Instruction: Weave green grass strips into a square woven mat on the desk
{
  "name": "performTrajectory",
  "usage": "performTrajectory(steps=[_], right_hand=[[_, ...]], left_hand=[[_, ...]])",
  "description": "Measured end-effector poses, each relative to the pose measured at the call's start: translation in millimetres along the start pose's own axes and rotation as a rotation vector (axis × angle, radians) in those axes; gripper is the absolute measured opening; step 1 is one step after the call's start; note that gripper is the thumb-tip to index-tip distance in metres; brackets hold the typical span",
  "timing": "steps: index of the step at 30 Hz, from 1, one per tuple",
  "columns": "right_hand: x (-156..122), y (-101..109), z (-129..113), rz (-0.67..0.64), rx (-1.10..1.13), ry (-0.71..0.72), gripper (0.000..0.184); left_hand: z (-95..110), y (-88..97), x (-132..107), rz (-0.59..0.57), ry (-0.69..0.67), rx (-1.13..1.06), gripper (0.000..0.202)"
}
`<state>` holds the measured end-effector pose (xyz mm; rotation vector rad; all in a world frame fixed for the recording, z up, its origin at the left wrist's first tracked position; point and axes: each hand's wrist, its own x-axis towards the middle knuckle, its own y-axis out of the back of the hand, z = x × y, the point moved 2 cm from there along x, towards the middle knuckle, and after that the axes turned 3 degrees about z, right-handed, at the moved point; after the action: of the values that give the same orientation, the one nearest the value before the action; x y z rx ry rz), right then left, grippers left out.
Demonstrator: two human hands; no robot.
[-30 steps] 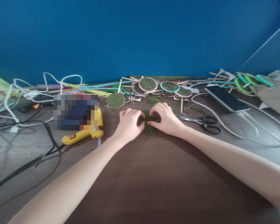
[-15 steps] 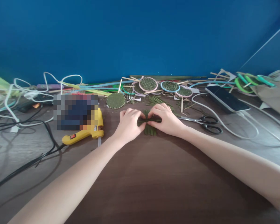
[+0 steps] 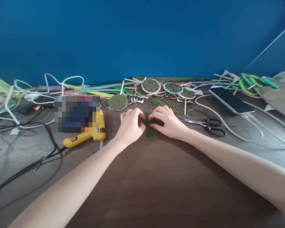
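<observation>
Flat green leaf strips [image 3: 152, 132] lie side by side on the brown table, partly covered by my fingers. My left hand [image 3: 131, 125] pinches one end of a dark green strip [image 3: 147, 122] that crosses over them. From the other side, my right hand [image 3: 168, 122] has its thumb and fingers closed on the same crossing strip. The two hands are close together, a small gap between the fingertips. Just behind them lie more loose leaf strips [image 3: 160, 103] and a round woven green fan [image 3: 118, 102] with a stick handle.
A yellow glue gun [image 3: 85, 136] lies at left, near a blurred patch and tangled cables [image 3: 49, 136]. Black-handled scissors [image 3: 207, 123] and a phone [image 3: 231, 100] with a white cable lie at right. Several rimmed round fans [image 3: 173, 88] line the blue wall [image 3: 142, 38].
My left fingers have drawn slightly back to the left from my right fingertips, showing more of the crossing strip. My right hand has hardly moved.
</observation>
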<state>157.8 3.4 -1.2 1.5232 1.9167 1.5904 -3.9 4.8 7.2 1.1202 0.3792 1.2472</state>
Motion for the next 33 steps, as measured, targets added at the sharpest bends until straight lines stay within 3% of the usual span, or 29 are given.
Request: performTrajectory(steps=[33], right_hand=[[1.0,-0.7,1.1,-0.03,0.029,0.006,0.01]], left_hand=[[0.4,-3.6,-1.0,-0.024,-0.116,0.121,0.006]])
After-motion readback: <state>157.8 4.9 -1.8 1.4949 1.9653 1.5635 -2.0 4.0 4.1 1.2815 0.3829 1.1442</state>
